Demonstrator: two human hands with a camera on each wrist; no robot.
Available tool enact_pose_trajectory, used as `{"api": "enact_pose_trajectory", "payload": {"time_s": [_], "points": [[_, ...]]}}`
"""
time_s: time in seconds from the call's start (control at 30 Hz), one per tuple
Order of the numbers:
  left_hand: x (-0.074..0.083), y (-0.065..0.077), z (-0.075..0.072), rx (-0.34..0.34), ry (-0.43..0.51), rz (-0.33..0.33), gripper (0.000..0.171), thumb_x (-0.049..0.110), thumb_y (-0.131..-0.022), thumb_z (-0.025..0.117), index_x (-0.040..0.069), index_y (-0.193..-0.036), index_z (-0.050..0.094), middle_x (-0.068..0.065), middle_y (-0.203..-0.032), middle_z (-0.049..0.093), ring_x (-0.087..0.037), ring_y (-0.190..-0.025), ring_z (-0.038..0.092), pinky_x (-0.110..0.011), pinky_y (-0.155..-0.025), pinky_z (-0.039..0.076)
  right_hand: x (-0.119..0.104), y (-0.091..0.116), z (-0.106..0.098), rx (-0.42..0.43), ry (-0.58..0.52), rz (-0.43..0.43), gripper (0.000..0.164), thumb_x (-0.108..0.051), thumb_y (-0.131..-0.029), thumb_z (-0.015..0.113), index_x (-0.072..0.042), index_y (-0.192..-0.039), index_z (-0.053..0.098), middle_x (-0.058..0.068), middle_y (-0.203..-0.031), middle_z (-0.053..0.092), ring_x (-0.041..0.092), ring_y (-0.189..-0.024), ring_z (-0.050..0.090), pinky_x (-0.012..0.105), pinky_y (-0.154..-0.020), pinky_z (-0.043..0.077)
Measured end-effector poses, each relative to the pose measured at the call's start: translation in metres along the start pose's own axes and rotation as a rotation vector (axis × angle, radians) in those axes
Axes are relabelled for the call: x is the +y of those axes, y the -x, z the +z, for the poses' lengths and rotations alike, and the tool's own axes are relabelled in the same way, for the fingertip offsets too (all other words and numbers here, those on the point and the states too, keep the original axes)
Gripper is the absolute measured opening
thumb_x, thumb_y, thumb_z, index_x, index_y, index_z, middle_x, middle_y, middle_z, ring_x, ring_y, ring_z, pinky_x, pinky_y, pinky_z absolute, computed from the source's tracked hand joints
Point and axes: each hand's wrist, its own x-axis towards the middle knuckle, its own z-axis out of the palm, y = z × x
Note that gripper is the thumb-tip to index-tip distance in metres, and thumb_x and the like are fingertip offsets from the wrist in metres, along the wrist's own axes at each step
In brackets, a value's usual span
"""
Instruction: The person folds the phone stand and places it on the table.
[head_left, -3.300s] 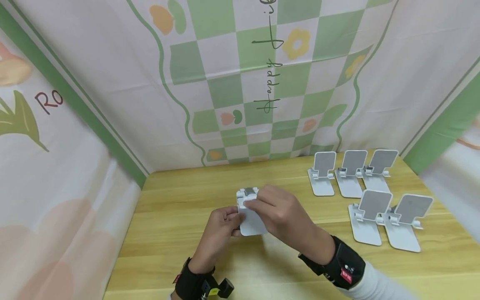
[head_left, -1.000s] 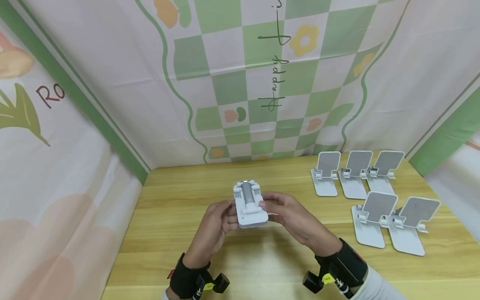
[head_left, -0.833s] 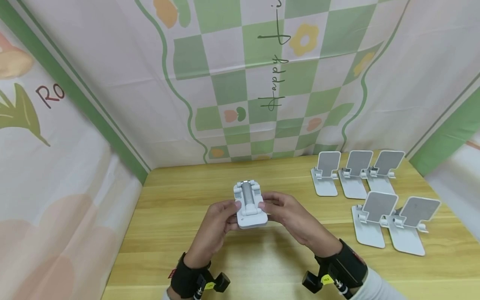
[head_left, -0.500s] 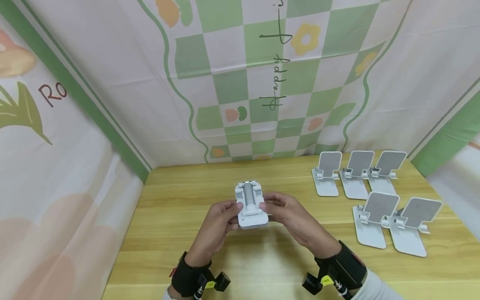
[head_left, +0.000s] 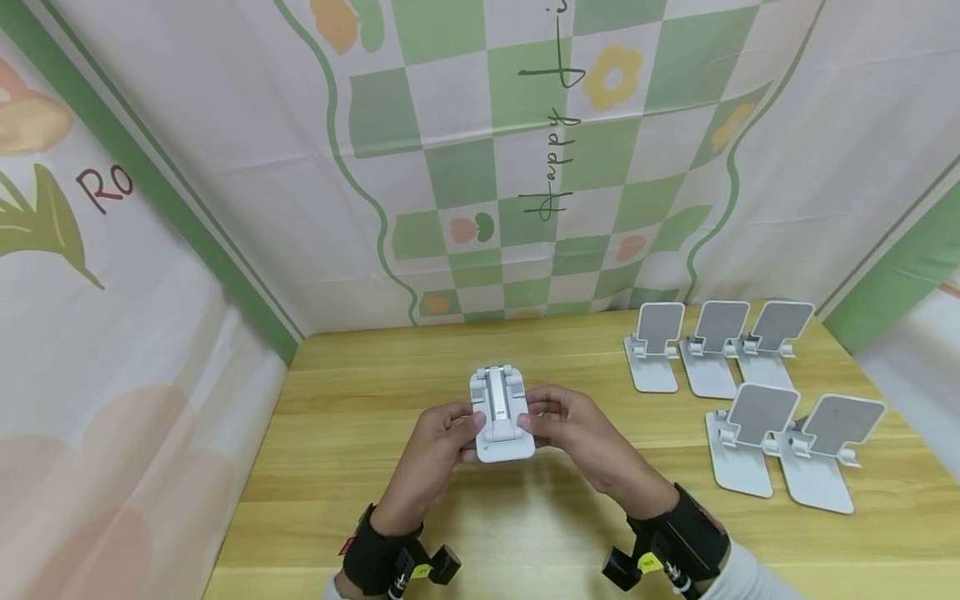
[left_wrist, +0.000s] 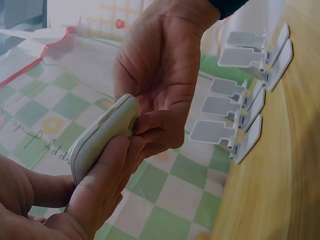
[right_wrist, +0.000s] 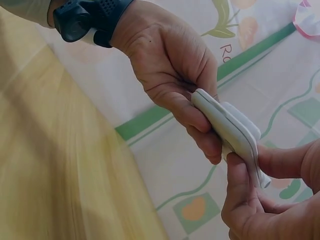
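Above the table, both hands hold a folded white phone stand, its grey hinge arm lying flat along the middle. My left hand pinches its left edge, thumb on top and fingers beneath. From the other side my right hand grips the right edge in the same way. Seen edge-on in the left wrist view, the folded stand is a slim closed slab with fingers under it. The right wrist view also shows the stand between the thumbs and fingers of both hands.
Several unfolded phone stands stand at the right of the wooden table: a back row with a stand at its left end, and a front pair with a stand on its left. A patterned cloth hangs behind the table.
Earlier the right hand worked over the stand's upper end while the left held it. Since then the right hand has shifted to the right edge, and the stand, now folded, has tilted slightly.
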Motion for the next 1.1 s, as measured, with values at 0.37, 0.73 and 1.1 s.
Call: {"api": "enact_pose_trajectory", "payload": {"time_s": [0.37,0.73,1.1], "points": [[0.010,-0.005,0.005,0.113,-0.351,0.012,0.055,0.038,-0.108,0.059,-0.008,-0.137,0.057,-0.016,-0.106,0.075,-0.020,-0.087,0.073,-0.034,-0.074,0.063,0.005,-0.002,0.006,0.039,-0.019,-0.008,0.046,-0.004,-0.100,0.066,0.016,-0.138,0.051,0.017,-0.117,0.059,0.017,-0.095,0.067,0.029,-0.085,0.062],[0.023,-0.009,0.029,0.314,-0.786,0.011,0.085,0.056,-0.096,0.072,-0.013,-0.141,0.048,-0.021,-0.117,0.057,-0.024,-0.081,0.058,-0.028,-0.057,0.051,0.006,-0.004,0.025,0.099,0.040,-0.003,0.043,-0.001,-0.097,0.067,0.012,-0.136,0.053,0.016,-0.114,0.062,0.015,-0.090,0.068,0.028,-0.082,0.062],[0.028,-0.014,0.027,0.334,-0.917,0.007,0.073,0.051,-0.090,0.077,-0.010,-0.123,0.054,-0.013,-0.094,0.058,-0.023,-0.075,0.057,-0.030,-0.057,0.048,0.008,-0.006,0.037,0.101,0.043,-0.017,0.042,0.002,-0.093,0.069,0.011,-0.132,0.055,0.017,-0.112,0.064,0.017,-0.090,0.070,0.030,-0.082,0.062]]}}
